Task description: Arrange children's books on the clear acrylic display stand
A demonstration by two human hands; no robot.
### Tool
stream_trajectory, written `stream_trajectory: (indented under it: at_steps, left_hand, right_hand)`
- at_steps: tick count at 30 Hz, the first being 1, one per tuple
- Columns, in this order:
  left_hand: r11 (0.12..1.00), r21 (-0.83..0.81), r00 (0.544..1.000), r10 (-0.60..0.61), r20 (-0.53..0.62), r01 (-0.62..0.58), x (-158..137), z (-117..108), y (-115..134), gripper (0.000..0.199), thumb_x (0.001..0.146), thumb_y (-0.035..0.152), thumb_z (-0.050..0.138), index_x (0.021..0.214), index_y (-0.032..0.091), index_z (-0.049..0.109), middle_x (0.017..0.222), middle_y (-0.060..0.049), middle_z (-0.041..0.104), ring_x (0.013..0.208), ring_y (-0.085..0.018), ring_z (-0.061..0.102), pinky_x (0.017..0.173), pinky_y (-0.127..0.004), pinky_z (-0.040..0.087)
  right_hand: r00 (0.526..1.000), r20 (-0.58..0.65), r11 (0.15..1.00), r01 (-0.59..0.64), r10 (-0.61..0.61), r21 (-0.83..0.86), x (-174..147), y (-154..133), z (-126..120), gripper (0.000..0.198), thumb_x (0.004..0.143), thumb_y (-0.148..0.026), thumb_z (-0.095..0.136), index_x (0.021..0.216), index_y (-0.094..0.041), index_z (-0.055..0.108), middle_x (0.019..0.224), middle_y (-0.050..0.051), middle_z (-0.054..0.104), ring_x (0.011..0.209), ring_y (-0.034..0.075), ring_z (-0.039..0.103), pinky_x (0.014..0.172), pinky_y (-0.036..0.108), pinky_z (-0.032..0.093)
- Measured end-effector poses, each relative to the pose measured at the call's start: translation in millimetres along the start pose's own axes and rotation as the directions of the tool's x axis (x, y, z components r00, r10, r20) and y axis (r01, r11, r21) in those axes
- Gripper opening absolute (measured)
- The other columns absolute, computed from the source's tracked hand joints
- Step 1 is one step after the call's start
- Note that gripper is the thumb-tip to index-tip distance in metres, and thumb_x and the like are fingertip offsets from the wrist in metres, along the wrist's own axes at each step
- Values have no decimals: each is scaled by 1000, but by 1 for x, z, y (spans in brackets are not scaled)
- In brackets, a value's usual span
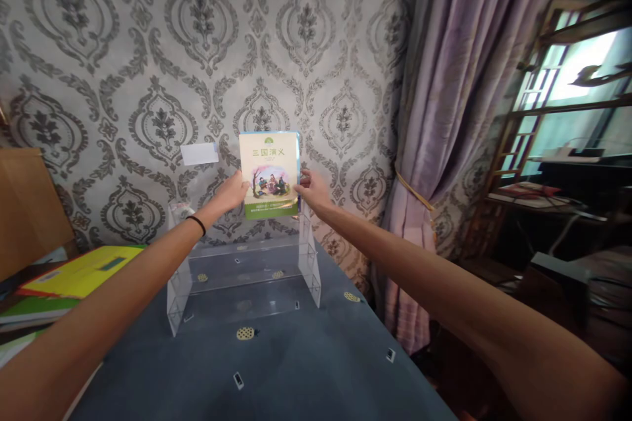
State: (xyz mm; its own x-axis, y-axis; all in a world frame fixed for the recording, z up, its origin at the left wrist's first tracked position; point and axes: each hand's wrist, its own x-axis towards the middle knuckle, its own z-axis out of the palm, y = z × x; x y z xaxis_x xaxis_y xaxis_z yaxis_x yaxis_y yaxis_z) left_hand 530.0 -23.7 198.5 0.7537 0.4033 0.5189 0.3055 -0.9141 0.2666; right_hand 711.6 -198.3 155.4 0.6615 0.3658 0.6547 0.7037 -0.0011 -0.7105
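A book (269, 174) with a cream cover, green Chinese title and green lower band faces me upright. At its left edge, my left hand (232, 191) grips it, a black band round the wrist. My right hand (313, 192) is closed on the opposite edge, thumb on the cover. Behind the cover a blue edge shows. The book is at the upper back of a clear plastic tiered rack (244, 270), whose stepped sides stand on the table. Whether the book's bottom rests on the rack I cannot tell.
The blue tablecloth (291, 368) has pineapple prints. At left lie several books, a yellow one (93, 270) on top, near a wooden box (32, 207). Patterned wallpaper rises behind, with a white card (199, 154) on it. A purple curtain (439, 79) hangs right of the table.
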Motion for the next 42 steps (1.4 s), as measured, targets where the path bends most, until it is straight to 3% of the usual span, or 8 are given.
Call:
stream_trajectory:
  at_steps: [3,8,11,19,25,31,37,42]
  left_hand:
    - [1000,21,1000,-14,3,14,-1,-1,3,25,98,26,42,113,13,57,105,-17,69,95,-31,67,79,-37,50]
    - [998,34,999,-44,1,43,-2,0,8,24,100,26,43,115,13,57,110,-17,70,101,-30,68,83,-35,50]
    - [998,31,999,-53,-2,53,-2,2,9,25,102,24,43,117,11,58,114,-18,69,105,-28,67,86,-35,51]
    - [998,20,999,-51,-15,52,1,5,5,35,99,40,63,124,16,63,121,-10,66,106,-23,66,92,-44,57]
    - [999,12,999,-35,-19,35,1,6,6,31,99,37,62,120,15,63,120,-10,67,109,-24,66,95,-45,54]
    - [1000,-2,1000,-28,-14,28,-2,3,7,26,100,25,46,117,11,59,116,-18,69,110,-29,66,91,-37,50]
    - [999,-28,1000,-20,8,20,-3,-3,5,25,98,28,44,114,13,57,109,-18,69,99,-31,67,82,-37,51]
    - [999,-43,1000,-6,10,7,-2,-2,2,24,98,29,43,113,15,54,106,-16,69,101,-30,67,84,-35,51]
  right_hand:
    - [999,-41,999,-35,35,-2,-2,-2,1,51,72,-20,63,122,-16,54,91,2,67,83,20,65,80,36,54]
    - [998,-38,999,-49,49,-6,-7,-8,2,19,77,-12,63,95,-17,59,88,0,64,82,16,61,84,34,51]
    - [998,-33,998,-56,56,-6,-8,-11,3,13,80,-10,66,89,-17,59,87,-1,63,81,16,61,83,34,51]
    - [996,-58,998,-65,65,0,-10,-13,1,13,72,-16,61,83,-20,56,86,0,62,85,19,60,86,36,50]
    - [996,-63,998,-64,64,4,-9,-13,1,14,71,-15,62,83,-20,56,84,-1,61,83,18,60,89,38,50]
    - [996,-61,998,-63,65,31,-11,-14,1,13,71,-15,62,83,-20,57,86,0,64,84,18,62,89,38,52]
    - [995,-73,995,-59,65,81,-10,-9,-1,19,72,-18,53,89,-20,61,93,4,70,93,21,66,95,40,52]
    - [993,-95,993,-62,72,99,-9,-2,-2,21,74,-21,49,92,-22,60,98,4,71,101,22,67,100,41,51]
